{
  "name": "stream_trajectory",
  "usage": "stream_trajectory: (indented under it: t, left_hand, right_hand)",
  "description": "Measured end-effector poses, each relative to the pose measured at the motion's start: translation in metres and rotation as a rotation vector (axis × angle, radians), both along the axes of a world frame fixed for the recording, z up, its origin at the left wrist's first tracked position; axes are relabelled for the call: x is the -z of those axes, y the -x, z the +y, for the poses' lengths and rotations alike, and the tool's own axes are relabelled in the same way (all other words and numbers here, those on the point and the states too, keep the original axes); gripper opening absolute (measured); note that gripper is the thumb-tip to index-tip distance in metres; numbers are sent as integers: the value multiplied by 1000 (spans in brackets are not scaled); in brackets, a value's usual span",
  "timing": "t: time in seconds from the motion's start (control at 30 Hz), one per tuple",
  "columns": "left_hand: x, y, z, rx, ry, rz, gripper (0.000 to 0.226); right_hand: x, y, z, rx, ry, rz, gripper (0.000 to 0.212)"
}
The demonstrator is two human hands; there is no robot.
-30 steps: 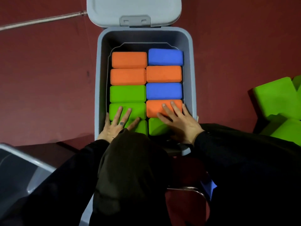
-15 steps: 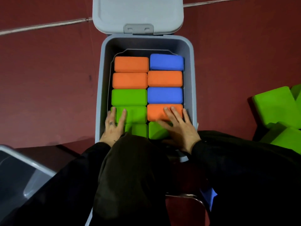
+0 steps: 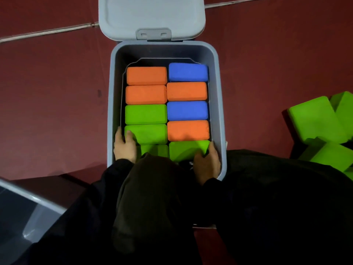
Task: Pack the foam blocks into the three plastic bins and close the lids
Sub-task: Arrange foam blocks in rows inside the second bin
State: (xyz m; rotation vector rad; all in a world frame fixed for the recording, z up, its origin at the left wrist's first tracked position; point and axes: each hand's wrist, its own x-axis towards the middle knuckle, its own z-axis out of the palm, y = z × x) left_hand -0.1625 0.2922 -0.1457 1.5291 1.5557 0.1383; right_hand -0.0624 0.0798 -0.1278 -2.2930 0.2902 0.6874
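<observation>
An open grey bin [image 3: 216, 104] holds two columns of foam blocks: orange [image 3: 146, 75], blue [image 3: 188, 72] and green [image 3: 146, 114]. Its lid [image 3: 152, 16] stands up at the far end. My left hand [image 3: 125, 146] rests at the near left corner, fingers apart, tips on the left edge of a green block [image 3: 150, 133]. My right hand [image 3: 207, 162] is at the near right corner. Its fingers curl round the right end of the nearest green block [image 3: 186, 150]. A dark hood hides the bin's near edge.
Several loose green foam blocks [image 3: 317, 119] lie on the dark red floor to the right. Part of another grey bin [image 3: 32, 203] shows at the lower left. A pale line [image 3: 47, 32] crosses the floor behind the bin.
Both hands have slid back from lying flat on the blocks to the bin's near corners. The right hand came off the orange block onto the near green one.
</observation>
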Motion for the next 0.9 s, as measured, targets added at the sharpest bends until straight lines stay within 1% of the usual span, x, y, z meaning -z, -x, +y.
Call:
stream_trajectory:
  t: [0.03,0.1,0.13,0.17,0.2,0.23,0.27,0.33,0.37,0.4,0.43,0.47,0.5,0.53,0.57,0.63,0.73,0.8,0.83,0.9]
  left_hand:
    - [-2,8,-5,71,-54,-78,61]
    - [0,22,-15,304,-130,-211,76]
    - [4,26,-12,439,-131,-209,86]
    - [11,29,-6,587,-111,-145,98]
    - [17,29,1,749,-91,-45,108]
    - [21,29,7,907,-93,68,111]
    - [25,28,10,1032,-122,164,108]
    - [31,29,11,1173,-202,343,103]
    - [32,31,10,1193,-237,400,104]
    - [30,32,7,1196,-264,430,104]
    - [29,34,4,1208,-303,438,102]
    - [27,37,3,1236,-366,433,98]
    - [25,39,2,1274,-449,408,94]
    - [22,40,1,1303,-514,388,90]
    - [22,40,2,1314,-537,381,88]
    - [23,39,3,1302,-521,394,88]
    - [29,43,2,1278,-545,413,88]
    - [32,46,0,1252,-624,412,91]
    - [32,46,-1,1265,-668,401,95]
    - [35,42,-1,1327,-746,414,107]
  right_hand:
    - [-3,2,-1,-97,27,-30,67]
    - [-3,4,0,-249,54,-50,71]
    - [4,4,0,-356,65,-69,74]
    - [11,6,-1,-501,88,-97,77]
    - [21,7,-3,-683,172,-128,78]
    - [28,9,-4,-834,298,-157,76]
    - [26,10,0,-887,411,-179,69]
    - [8,11,6,-901,466,-200,58]
    - [3,9,6,-954,494,-297,51]
    - [5,2,7,-1026,507,-391,62]
    - [9,-8,7,-1107,497,-478,91]
    - [13,-21,7,-1187,491,-496,113]
    - [14,-35,9,-1250,499,-459,126]
    - [13,-45,10,-1321,506,-406,132]
    - [15,-51,7,-1365,502,-354,131]
    - [13,-48,-3,-1374,472,-323,122]
    - [11,-26,-21,-1348,390,-358,92]
    - [12,-27,-17,-1368,407,-311,95]
    - [13,-31,-13,-1378,433,-325,99]
    - [11,-42,-5,-1374,422,-375,102]
